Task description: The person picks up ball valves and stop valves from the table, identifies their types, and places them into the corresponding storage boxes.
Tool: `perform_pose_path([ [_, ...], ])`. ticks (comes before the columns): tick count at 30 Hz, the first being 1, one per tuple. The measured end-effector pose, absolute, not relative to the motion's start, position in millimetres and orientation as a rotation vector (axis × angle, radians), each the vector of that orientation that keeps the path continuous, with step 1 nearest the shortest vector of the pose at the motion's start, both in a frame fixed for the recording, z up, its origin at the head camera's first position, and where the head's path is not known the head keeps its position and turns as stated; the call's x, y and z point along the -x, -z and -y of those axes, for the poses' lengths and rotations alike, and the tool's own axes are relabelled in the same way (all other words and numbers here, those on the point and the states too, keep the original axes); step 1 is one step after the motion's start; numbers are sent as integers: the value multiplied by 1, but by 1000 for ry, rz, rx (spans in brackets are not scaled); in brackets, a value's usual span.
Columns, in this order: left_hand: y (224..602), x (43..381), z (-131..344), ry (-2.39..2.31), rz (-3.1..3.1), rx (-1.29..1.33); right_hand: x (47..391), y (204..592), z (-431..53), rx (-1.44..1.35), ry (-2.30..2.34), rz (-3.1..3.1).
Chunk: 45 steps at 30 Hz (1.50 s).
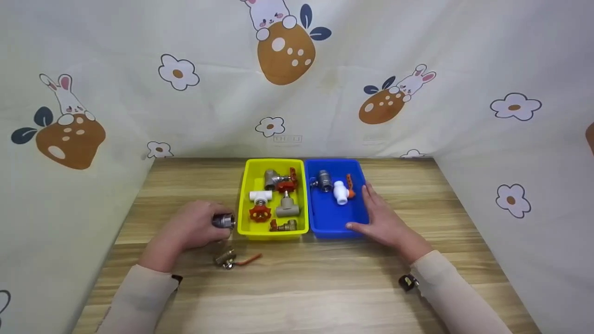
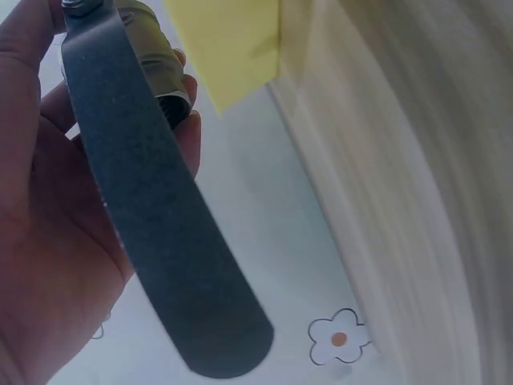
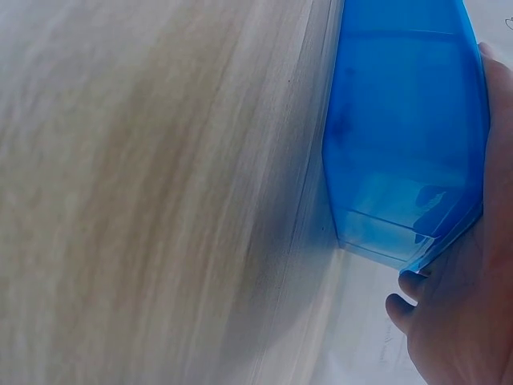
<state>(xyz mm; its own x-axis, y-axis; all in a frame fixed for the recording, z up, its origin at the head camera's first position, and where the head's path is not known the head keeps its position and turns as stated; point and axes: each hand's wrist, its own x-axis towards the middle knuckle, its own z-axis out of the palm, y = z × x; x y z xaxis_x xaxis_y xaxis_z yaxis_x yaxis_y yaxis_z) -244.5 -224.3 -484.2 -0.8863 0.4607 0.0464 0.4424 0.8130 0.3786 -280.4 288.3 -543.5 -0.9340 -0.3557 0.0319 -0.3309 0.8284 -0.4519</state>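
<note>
My left hand (image 1: 199, 225) grips a metal ball valve (image 1: 224, 221) just left of the yellow bin's front corner. In the left wrist view, the valve's flat grey lever (image 2: 164, 200) stretches across the palm, and fingers wrap behind its body. My right hand (image 1: 387, 222) rests against the right side of the blue bin (image 1: 334, 218), its fingers along the wall and the thumb at the front rim. Inside that bin lie a metal valve (image 1: 324, 181) and a white valve with an orange handle (image 1: 341, 192). A brass ball valve (image 1: 225, 256) with a red lever lies on the table below my left hand.
Touching the blue bin's left side is the yellow bin (image 1: 274, 234). It holds several valves, among them a white one with a red handwheel (image 1: 260, 213) and a grey one (image 1: 287, 208). A patterned curtain (image 1: 222, 111) hangs behind the wooden table (image 1: 297, 287).
</note>
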Motion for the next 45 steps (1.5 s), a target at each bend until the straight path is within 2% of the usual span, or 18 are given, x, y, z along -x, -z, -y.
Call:
perform_pose_path([
  [21,456,253,189,-552,-2917,-887,278,545,-287,524,752,-2941],
  [29,447,262,163,-527,-2895,-1056,278,545,-287,516,732,-2953],
  [45,439,285,96,-417,-2881,-1175,279,545,-288,513,757,-2937],
])
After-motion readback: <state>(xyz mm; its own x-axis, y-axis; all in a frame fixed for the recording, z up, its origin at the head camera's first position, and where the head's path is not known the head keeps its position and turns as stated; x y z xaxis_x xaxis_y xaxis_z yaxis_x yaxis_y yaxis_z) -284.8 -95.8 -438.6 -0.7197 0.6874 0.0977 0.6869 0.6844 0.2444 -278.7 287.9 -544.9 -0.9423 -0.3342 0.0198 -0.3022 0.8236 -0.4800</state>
